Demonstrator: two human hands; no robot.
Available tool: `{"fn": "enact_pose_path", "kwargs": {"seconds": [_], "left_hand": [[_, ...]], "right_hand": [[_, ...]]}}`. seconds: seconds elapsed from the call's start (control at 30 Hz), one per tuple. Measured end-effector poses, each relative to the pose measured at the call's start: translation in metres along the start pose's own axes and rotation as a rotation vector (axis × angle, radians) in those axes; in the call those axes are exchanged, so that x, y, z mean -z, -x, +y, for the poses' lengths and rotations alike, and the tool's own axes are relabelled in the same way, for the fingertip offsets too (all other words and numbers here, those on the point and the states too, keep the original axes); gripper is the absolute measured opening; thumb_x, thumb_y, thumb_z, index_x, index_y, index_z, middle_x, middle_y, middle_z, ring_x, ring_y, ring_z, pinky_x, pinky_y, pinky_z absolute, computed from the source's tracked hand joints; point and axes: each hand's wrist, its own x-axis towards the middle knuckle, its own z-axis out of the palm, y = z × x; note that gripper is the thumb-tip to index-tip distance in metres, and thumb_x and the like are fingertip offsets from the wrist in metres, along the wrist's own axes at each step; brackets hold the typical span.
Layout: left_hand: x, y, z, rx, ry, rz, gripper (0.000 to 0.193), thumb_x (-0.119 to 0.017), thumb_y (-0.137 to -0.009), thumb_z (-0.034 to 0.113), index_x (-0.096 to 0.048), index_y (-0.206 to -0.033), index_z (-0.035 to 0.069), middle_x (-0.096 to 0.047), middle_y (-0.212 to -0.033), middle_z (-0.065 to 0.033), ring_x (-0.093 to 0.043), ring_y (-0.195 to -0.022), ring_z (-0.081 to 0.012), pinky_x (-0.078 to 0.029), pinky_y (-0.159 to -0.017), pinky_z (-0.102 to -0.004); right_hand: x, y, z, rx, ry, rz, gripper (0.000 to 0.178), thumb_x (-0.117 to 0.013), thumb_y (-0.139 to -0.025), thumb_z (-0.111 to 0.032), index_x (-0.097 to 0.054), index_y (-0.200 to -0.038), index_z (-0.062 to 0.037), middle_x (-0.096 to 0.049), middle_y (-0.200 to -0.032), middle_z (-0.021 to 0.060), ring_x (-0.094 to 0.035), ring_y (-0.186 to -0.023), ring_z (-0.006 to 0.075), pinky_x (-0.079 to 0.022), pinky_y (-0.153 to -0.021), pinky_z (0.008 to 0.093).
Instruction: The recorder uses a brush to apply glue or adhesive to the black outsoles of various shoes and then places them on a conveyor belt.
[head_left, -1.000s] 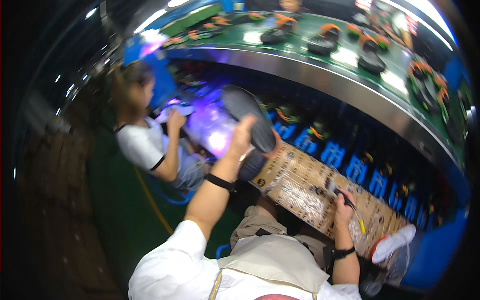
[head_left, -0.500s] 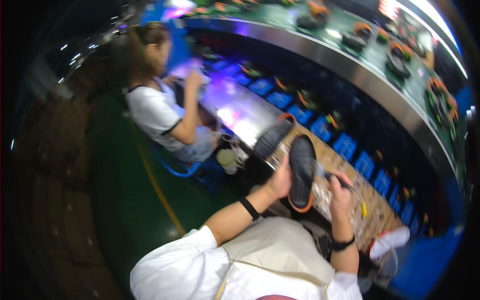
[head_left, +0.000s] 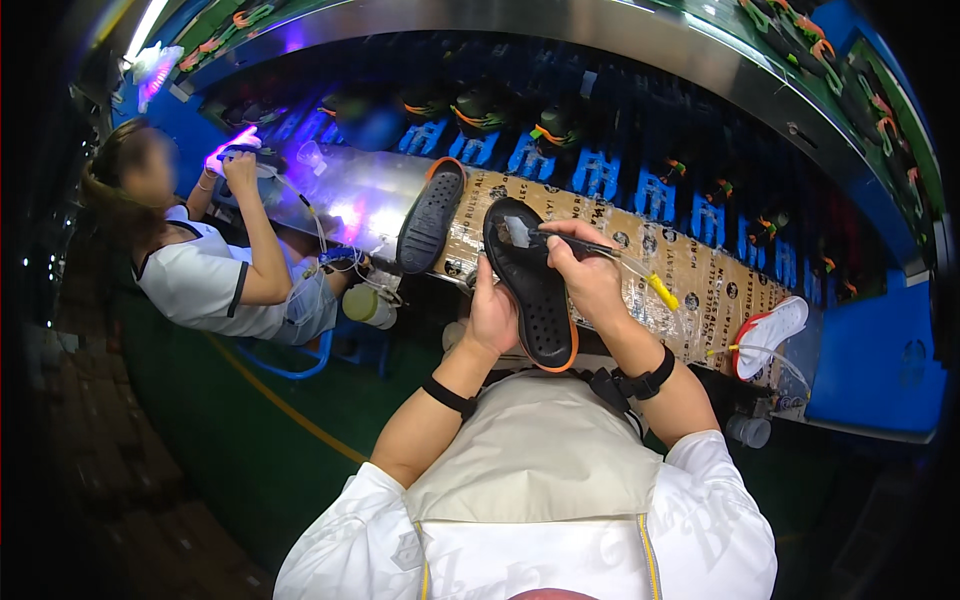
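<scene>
A black shoe sole (head_left: 540, 300) with an orange edge and rows of small holes stands tilted before me. My left hand (head_left: 494, 312) grips it along its left side, with the fingers partly hidden behind. In my right hand (head_left: 590, 280) is a brush (head_left: 575, 239) with a dark handle, pinched between thumb and fingers. Its pale, flat tip lies on the sole's upper end, where a wet-looking patch shows. A thin tube with a yellow connector (head_left: 662, 291) trails from the handle. Another black, orange-edged sole (head_left: 432, 215) lies on the bench to the left.
A printed, film-covered bench (head_left: 700, 300) runs across in front. On its right lies a white sole (head_left: 770, 337) with a red edge. Beyond are blue holders (head_left: 597, 175) with dark shoe parts and a raised conveyor. A co-worker (head_left: 225, 250) sits at left near a lidded tub (head_left: 368, 306).
My view has swung to the left. The brush tip has gone from beside the sole onto its upper end. The sole's top now leans further left, and both hands keep their hold.
</scene>
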Motion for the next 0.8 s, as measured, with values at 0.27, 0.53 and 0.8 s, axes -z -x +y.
{"fn": "enact_pose_path", "kwargs": {"seconds": [0.27, 0.53, 0.8], "left_hand": [[-0.006, -0.002, 0.000, -0.089, -0.048, 0.051, 0.081, -0.016, -0.107, 0.069, -0.043, -0.156, 0.009, -0.052, -0.152, -0.0133, -0.051, -0.140, -0.0279, -0.040, -0.119, -0.0450], [0.017, -0.013, 0.040, -0.101, -0.029, -0.069, 0.088, -0.018, -0.104, 0.074, -0.052, -0.144, 0.003, -0.066, -0.130, -0.0208, -0.065, -0.120, -0.0367, -0.052, -0.106, -0.0518], [-0.030, -0.003, 0.015, -0.163, -0.068, 0.063, 0.081, -0.019, -0.107, 0.070, -0.046, -0.152, 0.008, -0.057, -0.147, -0.0133, -0.054, -0.136, -0.0278, -0.043, -0.117, -0.0441]], "right_hand": [[-0.012, 0.007, -0.014, 0.063, 0.162, -0.008, 0.021, -0.067, -0.097, -0.014, -0.073, -0.113, -0.0023, -0.071, -0.088, 0.0029, -0.064, -0.082, 0.0098, -0.052, -0.076, 0.0275], [0.031, 0.023, -0.047, 0.230, 0.598, -0.484, 0.024, -0.074, -0.086, -0.017, -0.077, -0.107, -0.0049, -0.076, -0.092, 0.0204, -0.074, -0.083, 0.0365, -0.059, -0.075, 0.0409], [0.003, -0.006, -0.051, 0.102, 0.179, -0.112, 0.027, -0.071, -0.094, -0.008, -0.075, -0.119, -0.0021, -0.077, -0.109, 0.0116, -0.072, -0.096, 0.0188, -0.056, -0.086, 0.0317]]}}
